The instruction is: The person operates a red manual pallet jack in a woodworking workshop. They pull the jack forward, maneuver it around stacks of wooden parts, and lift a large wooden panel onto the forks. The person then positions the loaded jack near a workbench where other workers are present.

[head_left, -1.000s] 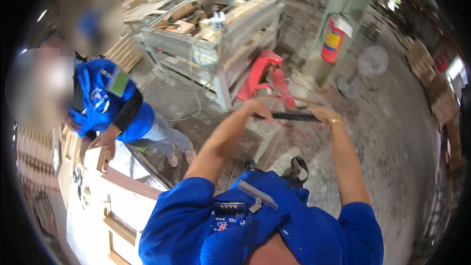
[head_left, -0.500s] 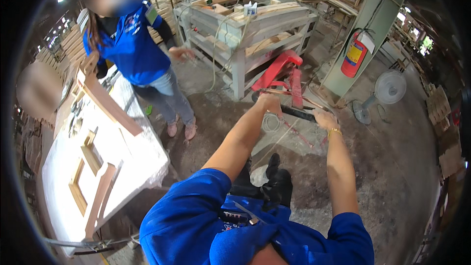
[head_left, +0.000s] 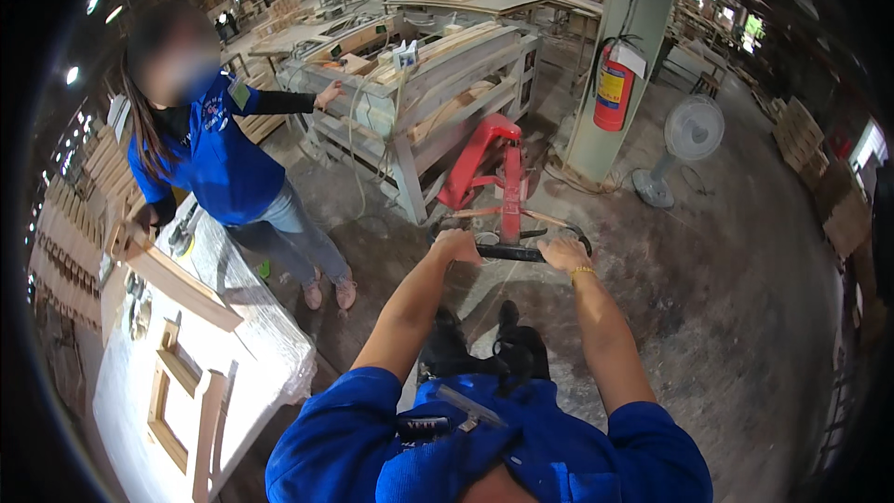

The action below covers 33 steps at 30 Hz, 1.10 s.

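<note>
Both my arms reach forward to the black handle [head_left: 512,252] of a red pallet jack [head_left: 485,160]. My left hand [head_left: 457,246] is wrapped round the left part of the handle loop. Round its right part my right hand [head_left: 564,254] is closed, with a gold bracelet at the wrist. The jack's red body stands beyond the handle, against a large grey-white wooden crate [head_left: 402,177]. Its forks are hidden by the crate.
A co-worker [head_left: 214,149] in blue stands at left, by a plastic-wrapped table [head_left: 251,354] bearing wooden frame parts [head_left: 172,289]. At right are a pillar with a fire extinguisher [head_left: 614,88] and a standing fan [head_left: 694,129]. Boards [head_left: 810,154] are stacked at the far right.
The view has turned right, so the crate and jack sit further left. The handle now lies nearly level across my front. The co-worker's arm has risen out toward the crate.
</note>
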{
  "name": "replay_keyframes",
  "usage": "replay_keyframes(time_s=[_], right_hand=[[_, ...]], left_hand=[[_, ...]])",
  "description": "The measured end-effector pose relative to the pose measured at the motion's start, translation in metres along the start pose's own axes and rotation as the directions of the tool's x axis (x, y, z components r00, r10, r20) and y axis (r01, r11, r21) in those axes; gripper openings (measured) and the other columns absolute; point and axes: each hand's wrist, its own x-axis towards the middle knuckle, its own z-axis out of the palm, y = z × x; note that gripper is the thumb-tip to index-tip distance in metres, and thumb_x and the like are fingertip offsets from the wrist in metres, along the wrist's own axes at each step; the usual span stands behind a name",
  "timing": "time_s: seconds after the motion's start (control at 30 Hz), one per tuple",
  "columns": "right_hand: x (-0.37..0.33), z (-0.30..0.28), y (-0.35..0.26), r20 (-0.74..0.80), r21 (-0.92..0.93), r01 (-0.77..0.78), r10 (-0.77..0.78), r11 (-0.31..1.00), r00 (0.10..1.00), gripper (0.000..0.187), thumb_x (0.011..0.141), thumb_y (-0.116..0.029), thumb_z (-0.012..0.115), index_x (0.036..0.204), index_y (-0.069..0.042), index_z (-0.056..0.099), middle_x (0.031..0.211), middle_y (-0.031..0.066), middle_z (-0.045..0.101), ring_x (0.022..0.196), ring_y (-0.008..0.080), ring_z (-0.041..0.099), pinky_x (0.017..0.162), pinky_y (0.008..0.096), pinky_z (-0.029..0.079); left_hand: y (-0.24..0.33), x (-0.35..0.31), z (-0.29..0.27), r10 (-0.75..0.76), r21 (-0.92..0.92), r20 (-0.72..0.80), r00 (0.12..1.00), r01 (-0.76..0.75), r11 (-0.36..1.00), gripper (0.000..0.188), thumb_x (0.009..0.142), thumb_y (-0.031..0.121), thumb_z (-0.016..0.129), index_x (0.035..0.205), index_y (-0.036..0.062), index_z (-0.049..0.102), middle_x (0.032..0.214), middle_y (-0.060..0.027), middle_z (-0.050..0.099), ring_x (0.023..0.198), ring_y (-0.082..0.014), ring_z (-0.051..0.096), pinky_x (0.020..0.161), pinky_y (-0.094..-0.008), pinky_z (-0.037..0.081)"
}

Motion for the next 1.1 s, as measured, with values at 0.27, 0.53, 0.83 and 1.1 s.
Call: replay_keyframes(time_s=[0.27,0.53,0.83,1.1], right_hand=[[-0.048,0.024,-0.046,-0.021,0.031,-0.040,0.041,0.999,0.999,0.061,0.091,-0.048,0.028,0.115,-0.002,0.061,0.122,0.0209,0.056,0.117,0.0347,0.051,0.101,0.0434,0.036],[-0.098,0.060,-0.080,-0.022,0.145,-0.046,0.050,0.988,0.999,0.059,0.091,-0.048,0.030,0.109,-0.004,0.064,0.118,0.0217,0.058,0.116,0.0339,0.053,0.099,0.0439,0.039],[-0.160,0.039,-0.137,-0.023,0.179,0.083,-0.080,0.980,0.997,0.060,0.092,-0.047,0.027,0.105,-0.003,0.066,0.110,0.0201,0.063,0.104,0.0361,0.060,0.092,0.0459,0.044],[-0.149,0.072,-0.155,-0.063,0.180,0.097,-0.087,0.979,0.994,0.069,0.092,-0.053,0.022,0.098,-0.002,0.068,0.100,0.0208,0.065,0.096,0.0380,0.062,0.088,0.0487,0.044]], left_hand=[[-0.032,-0.045,0.008,0.034,0.089,0.011,0.999,-0.035,0.995,0.055,0.059,0.048,0.070,0.095,0.0062,0.071,0.094,-0.0175,0.068,0.092,-0.0307,0.065,0.083,-0.0395,0.050],[-0.056,-0.105,0.031,0.023,0.114,0.047,0.999,-0.028,0.993,0.049,0.061,0.045,0.072,0.094,0.0092,0.071,0.093,-0.0149,0.068,0.091,-0.0302,0.065,0.082,-0.0415,0.050],[-0.080,-0.163,-0.014,0.073,0.100,0.121,0.990,-0.085,0.991,0.045,0.059,0.039,0.076,0.094,0.0123,0.070,0.095,-0.0155,0.067,0.096,-0.0321,0.062,0.083,-0.0447,0.047],[-0.103,-0.173,-0.003,0.142,0.181,-0.011,0.990,-0.138,0.974,0.041,0.057,0.038,0.072,0.086,0.0088,0.071,0.087,-0.0166,0.068,0.086,-0.0333,0.064,0.075,-0.0413,0.051]])
